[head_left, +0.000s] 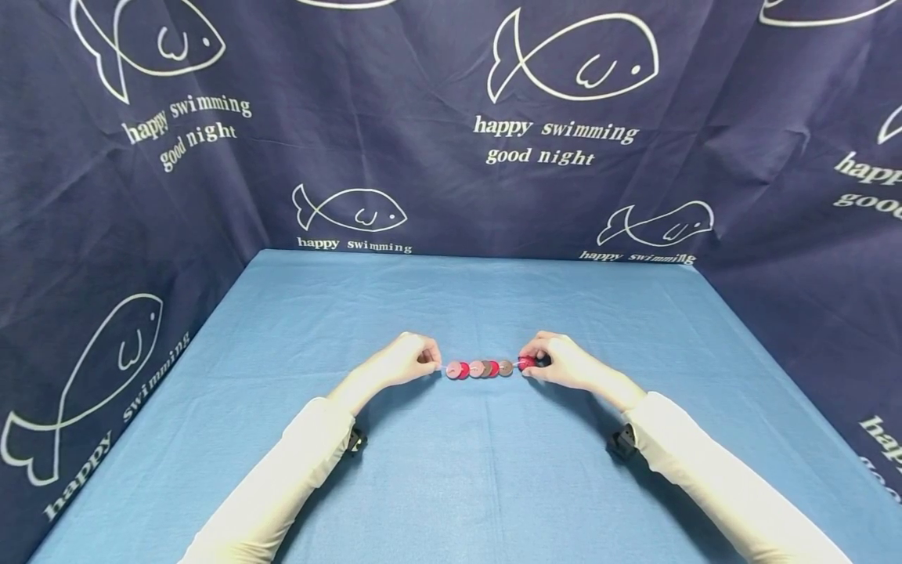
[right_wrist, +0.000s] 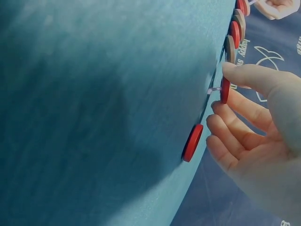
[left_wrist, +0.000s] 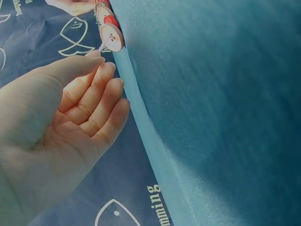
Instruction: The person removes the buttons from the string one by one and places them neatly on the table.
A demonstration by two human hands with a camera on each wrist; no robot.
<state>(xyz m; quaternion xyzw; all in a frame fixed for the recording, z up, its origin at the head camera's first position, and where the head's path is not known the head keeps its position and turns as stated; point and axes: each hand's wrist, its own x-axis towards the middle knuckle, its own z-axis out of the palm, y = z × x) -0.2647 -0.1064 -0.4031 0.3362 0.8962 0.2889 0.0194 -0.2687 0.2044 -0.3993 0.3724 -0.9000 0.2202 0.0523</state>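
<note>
A row of pink, red and brown buttons (head_left: 477, 369) is strung on a pale string (left_wrist: 102, 47) across the middle of the blue table. At the row's left end my left hand (head_left: 410, 360) pinches the string between thumb and index finger, beside a pink button (left_wrist: 112, 37). My right hand (head_left: 564, 363) pinches a red button (right_wrist: 225, 90) at the other end, with a short piece of string showing beside it. Under the right hand, a second red button (right_wrist: 192, 143) rests on the cloth, apart from the fingers.
Blue cloth (head_left: 451, 486) covers the table. Dark blue curtains (head_left: 437, 141) printed with white fish and lettering stand behind it and along both sides. A dark wrist device (head_left: 356, 441) shows below each white sleeve's cuff.
</note>
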